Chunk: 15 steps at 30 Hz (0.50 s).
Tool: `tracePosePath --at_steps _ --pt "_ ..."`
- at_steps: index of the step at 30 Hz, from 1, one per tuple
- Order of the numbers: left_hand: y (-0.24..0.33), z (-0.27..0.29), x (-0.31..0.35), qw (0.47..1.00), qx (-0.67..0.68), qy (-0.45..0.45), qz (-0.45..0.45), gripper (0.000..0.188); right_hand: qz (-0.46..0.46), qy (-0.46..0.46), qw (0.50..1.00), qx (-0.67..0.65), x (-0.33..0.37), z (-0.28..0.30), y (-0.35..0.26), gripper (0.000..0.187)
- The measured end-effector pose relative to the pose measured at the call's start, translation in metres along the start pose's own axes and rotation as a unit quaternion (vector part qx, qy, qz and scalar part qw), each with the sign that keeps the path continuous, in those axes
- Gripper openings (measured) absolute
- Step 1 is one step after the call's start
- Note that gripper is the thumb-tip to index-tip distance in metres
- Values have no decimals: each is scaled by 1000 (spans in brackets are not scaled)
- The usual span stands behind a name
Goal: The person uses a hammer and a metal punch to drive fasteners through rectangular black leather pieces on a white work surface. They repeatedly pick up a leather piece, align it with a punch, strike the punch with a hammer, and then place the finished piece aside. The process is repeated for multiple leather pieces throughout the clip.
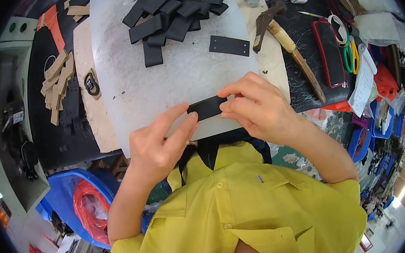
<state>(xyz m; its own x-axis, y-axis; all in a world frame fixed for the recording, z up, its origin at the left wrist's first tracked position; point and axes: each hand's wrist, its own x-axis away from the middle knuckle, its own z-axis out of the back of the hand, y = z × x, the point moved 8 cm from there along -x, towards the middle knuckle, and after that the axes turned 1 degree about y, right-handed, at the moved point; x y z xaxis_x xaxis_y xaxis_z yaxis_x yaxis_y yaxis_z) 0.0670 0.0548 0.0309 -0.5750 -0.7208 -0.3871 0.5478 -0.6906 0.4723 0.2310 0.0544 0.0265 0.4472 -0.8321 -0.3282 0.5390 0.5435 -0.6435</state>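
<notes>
A short black strip, perhaps leather, is pinched at both ends between my two hands, over the near part of a white board. Its left end sits between the thumb and fingers of my left hand. At the other end, the fingertips of my right hand grip the strip. A small pale rod end shows under my left hand; I cannot tell what it belongs to. Farther off lies a single black strip with small holes near its ends. Left of it is a pile of similar black strips.
A hammer with a wooden handle lies right of the board, beside a red-edged black pouch and scissors. Tan strips and a black ring-shaped piece are at left. A blue bin stands below the table edge.
</notes>
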Motion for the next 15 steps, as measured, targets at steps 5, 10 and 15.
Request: tracePosePath --at_steps 5,10,15 --pt "-1 -1 3 1000 5 15 1 26 12 4 998 59 -13 14 -5 15" --pt "-2 0 3 1000 13 27 9 26 -17 105 937 331 -36 42 18 17" --pt "-2 1 4 999 16 35 10 26 13 120 932 342 -25 28 22 18"
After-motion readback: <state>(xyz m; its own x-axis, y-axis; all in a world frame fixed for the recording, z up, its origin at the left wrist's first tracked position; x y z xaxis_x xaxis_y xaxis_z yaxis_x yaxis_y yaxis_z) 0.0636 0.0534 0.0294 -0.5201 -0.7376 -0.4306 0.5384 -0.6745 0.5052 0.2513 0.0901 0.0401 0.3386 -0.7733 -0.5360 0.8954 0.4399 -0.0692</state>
